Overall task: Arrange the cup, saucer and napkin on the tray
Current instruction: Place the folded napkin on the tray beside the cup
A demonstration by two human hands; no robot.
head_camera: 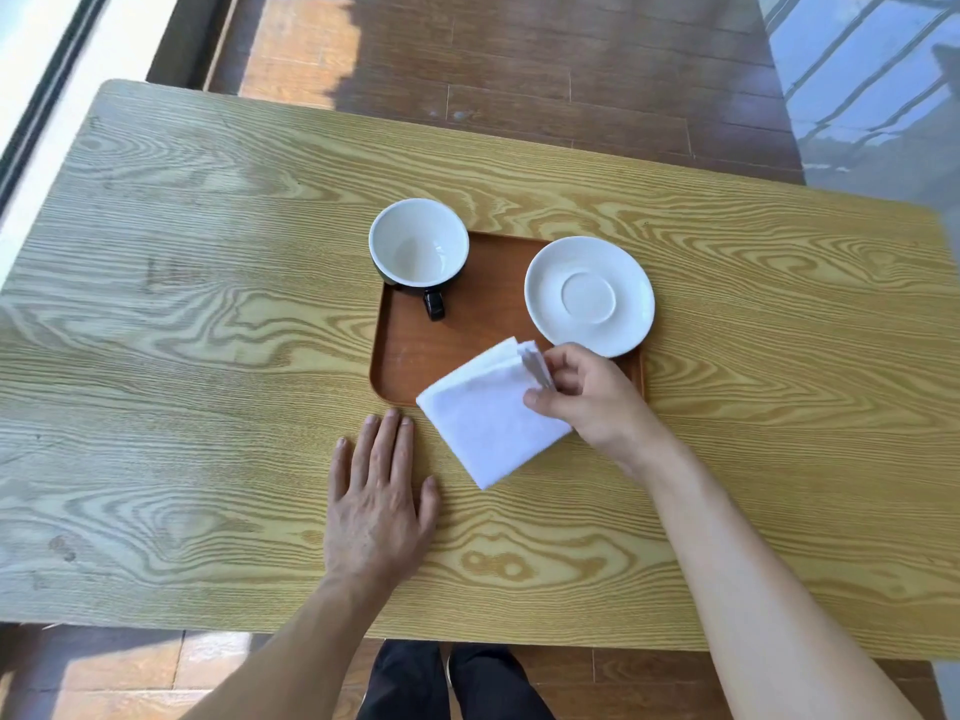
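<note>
A brown wooden tray (pixel 410 350) lies in the middle of the table. At its far left corner stands a cup (pixel 418 243), black outside and white inside, its handle pointing toward me. A white saucer (pixel 589 295) rests on the tray's far right corner, overlapping the rim. A folded white napkin (pixel 485 415) lies across the tray's near edge, half on the table. My right hand (pixel 587 392) pinches the napkin's right corner between thumb and fingers. My left hand (pixel 376 491) lies flat on the table, fingers spread, fingertips just short of the tray's near left corner.
The light wood-grain table (pixel 208 304) stretches wide to the left and right of the tray. Dark wooden floor (pixel 519 70) shows beyond the far edge, and a window frame (pixel 47 96) runs along the left side. My legs show below the near edge.
</note>
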